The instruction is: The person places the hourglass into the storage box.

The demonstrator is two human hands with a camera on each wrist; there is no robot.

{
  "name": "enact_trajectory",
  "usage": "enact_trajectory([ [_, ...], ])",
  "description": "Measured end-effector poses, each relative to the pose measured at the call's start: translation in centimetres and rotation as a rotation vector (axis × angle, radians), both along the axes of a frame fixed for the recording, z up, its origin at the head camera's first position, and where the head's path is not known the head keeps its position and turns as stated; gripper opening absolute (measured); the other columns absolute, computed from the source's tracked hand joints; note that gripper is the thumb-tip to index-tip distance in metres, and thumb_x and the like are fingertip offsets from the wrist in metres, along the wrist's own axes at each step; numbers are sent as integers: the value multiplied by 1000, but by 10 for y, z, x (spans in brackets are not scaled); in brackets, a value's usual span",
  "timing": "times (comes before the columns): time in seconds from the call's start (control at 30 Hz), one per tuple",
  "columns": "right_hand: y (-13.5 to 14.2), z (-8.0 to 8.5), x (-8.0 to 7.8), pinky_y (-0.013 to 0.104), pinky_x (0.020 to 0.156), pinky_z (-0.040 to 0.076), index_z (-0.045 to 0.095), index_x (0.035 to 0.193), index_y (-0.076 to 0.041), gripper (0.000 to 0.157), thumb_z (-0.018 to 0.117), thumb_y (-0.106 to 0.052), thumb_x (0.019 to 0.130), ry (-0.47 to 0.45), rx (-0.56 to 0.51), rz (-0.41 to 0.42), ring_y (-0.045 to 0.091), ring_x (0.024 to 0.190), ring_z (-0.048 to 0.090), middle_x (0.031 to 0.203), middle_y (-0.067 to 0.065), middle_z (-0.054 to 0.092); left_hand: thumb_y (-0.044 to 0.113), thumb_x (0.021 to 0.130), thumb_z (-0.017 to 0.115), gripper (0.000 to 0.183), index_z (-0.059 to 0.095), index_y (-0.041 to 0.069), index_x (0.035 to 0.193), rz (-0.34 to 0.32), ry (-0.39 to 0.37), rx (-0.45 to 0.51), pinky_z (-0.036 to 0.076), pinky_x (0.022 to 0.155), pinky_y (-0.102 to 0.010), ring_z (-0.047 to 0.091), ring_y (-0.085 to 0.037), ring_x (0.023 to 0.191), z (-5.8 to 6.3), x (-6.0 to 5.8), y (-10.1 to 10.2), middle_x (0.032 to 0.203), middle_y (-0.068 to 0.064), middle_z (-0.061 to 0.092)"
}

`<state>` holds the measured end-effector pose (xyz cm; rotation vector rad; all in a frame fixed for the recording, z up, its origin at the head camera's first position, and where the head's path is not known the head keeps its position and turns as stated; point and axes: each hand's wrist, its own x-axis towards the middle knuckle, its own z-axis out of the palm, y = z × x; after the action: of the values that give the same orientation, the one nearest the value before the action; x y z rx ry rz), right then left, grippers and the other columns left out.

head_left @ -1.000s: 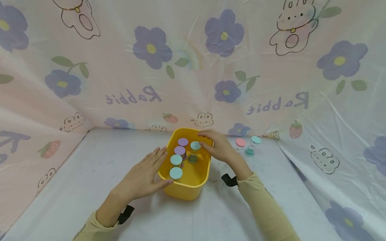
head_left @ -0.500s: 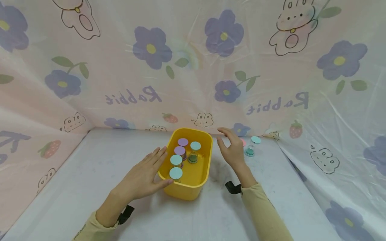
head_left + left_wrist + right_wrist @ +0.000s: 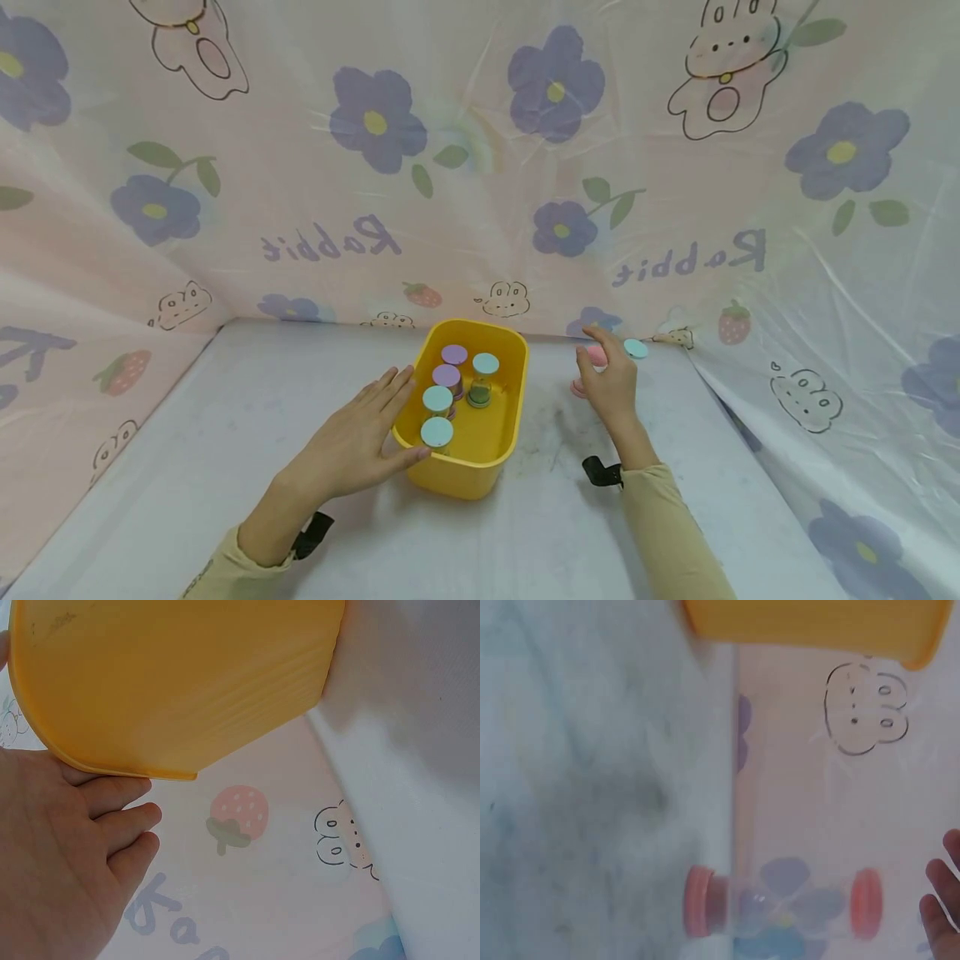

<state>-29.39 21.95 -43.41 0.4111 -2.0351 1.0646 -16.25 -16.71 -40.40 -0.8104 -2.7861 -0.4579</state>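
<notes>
My left hand (image 3: 356, 442) rests with straight fingers against the left rim of a yellow bin (image 3: 457, 482); in the left wrist view its fingers (image 3: 124, 817) lie by the bin's edge. Inside the bin stand several sand timers: two with purple caps (image 3: 453, 356) and three with light blue caps (image 3: 437, 432). My right hand (image 3: 615, 387) is to the right of the bin, thumb and fingers apart and holding nothing. It is nearest a sand timer with pink caps (image 3: 866, 904), standing upright, partly covered by the hand in the head view.
Beyond the right hand, a light blue cap (image 3: 635, 349) of another sand timer shows; its body is hidden. The white tabletop (image 3: 300, 367) meets a patterned cloth wall (image 3: 465, 183) at the back and sides.
My right hand has left the bin's right side, where the light blue sand timer stands, and moved right to the pink one. The left hand has stayed in place.
</notes>
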Motion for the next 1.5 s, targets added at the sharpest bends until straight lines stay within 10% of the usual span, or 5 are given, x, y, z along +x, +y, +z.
enact_trajectory([
  [0.8,39,-19,-13,51,111,49,51,147,4,58,71,-16,97,-480,-12,-37,41,131,57,146,24,56,70,99,52,98,29,0,162,3,-3,-7,24,127,-52,19,-34,158,2,0,0,172,-13,22],
  [1.5,39,-25,-14,53,105,53,49,146,9,55,69,-12,99,-509,-4,-31,44,124,61,140,30,58,70,98,53,98,30,0,162,-3,-3,-6,24,127,-52,19,-35,158,1,0,0,172,-13,21],
])
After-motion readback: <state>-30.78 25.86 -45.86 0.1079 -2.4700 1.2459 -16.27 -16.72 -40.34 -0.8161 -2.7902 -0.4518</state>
